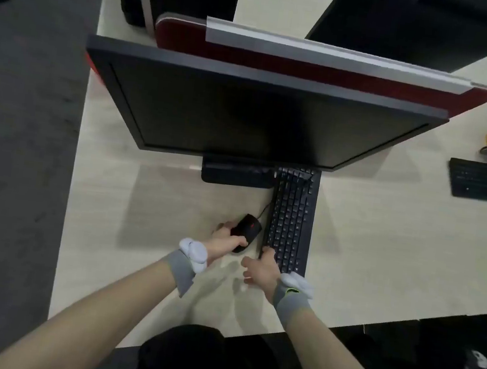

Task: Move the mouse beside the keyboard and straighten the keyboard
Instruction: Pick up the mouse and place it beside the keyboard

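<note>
Two hands, left hand (225, 238) gripping mouse (245, 230), lettering unreadable

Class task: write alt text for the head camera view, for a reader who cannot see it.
A person's left hand grips a black mouse while the right hand holds the near end of a black keyboard turned lengthwise away from them on a pale desk. A dark monitor stands behind.

I see only one view, from the head camera. It looks steeply down on the desk (364, 260), close above the monitor (244, 117).
</note>
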`<move>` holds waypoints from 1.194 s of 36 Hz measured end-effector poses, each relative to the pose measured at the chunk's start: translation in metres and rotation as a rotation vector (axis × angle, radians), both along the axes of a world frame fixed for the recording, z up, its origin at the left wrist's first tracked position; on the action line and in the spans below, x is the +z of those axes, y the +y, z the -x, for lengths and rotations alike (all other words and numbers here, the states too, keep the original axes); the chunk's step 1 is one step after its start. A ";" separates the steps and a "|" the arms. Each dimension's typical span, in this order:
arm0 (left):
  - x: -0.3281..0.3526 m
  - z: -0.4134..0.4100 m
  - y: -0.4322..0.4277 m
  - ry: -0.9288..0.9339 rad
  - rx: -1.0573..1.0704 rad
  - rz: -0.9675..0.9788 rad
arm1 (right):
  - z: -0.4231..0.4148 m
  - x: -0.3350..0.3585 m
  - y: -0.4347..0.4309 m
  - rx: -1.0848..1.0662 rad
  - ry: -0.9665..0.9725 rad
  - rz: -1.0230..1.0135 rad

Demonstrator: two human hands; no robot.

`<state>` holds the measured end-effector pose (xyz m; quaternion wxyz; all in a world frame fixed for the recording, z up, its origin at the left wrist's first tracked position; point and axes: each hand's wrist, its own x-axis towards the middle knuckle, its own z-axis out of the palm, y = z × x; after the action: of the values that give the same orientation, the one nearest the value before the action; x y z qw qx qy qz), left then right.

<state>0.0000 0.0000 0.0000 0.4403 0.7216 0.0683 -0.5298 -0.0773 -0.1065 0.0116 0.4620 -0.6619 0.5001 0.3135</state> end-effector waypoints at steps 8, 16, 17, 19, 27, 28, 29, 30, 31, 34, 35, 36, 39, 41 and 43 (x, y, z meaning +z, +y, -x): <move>-0.010 0.002 0.002 0.006 -0.015 -0.004 | 0.008 -0.010 0.005 -0.124 -0.013 -0.035; -0.015 0.006 0.013 0.026 0.021 0.014 | 0.020 -0.023 0.007 -0.159 -0.097 0.019; -0.017 0.008 0.013 0.020 0.035 0.015 | 0.020 -0.024 0.007 -0.155 -0.096 0.017; -0.020 0.010 0.014 0.020 0.051 0.020 | 0.019 -0.026 0.007 -0.145 -0.097 0.006; -0.030 0.007 0.010 0.011 0.015 0.004 | 0.005 -0.033 0.002 -0.139 -0.132 -0.013; -0.031 0.007 0.009 0.010 0.013 0.002 | 0.002 -0.034 0.001 -0.143 -0.136 -0.016; -0.032 0.007 0.008 0.008 0.012 0.003 | 0.000 -0.034 0.000 -0.149 -0.137 -0.021; -0.031 0.007 0.007 0.002 0.011 0.000 | -0.003 -0.033 -0.001 -0.155 -0.137 -0.030; -0.030 0.008 0.006 -0.002 0.014 -0.003 | -0.005 -0.032 -0.003 -0.158 -0.138 -0.043; -0.029 0.014 0.004 -0.007 0.046 -0.017 | -0.006 -0.032 -0.003 -0.182 -0.139 -0.086; -0.029 0.016 0.003 -0.008 0.065 -0.018 | -0.006 -0.032 -0.004 -0.194 -0.144 -0.094; -0.028 0.017 0.002 -0.007 0.086 -0.020 | -0.006 -0.032 -0.006 -0.207 -0.149 -0.100; -0.026 0.020 -0.001 -0.016 0.141 -0.020 | -0.001 -0.033 -0.013 -0.238 -0.146 -0.103; -0.023 0.023 -0.003 -0.036 0.173 -0.024 | 0.003 -0.036 -0.019 -0.246 -0.131 -0.113; -0.017 0.028 -0.008 -0.048 0.212 -0.028 | 0.009 -0.035 -0.028 -0.269 -0.144 -0.133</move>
<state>-0.0285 -0.0082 -0.0170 0.4853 0.7290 0.1409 -0.4618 -0.0868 -0.1350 -0.0236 0.5773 -0.5777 0.5280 0.2327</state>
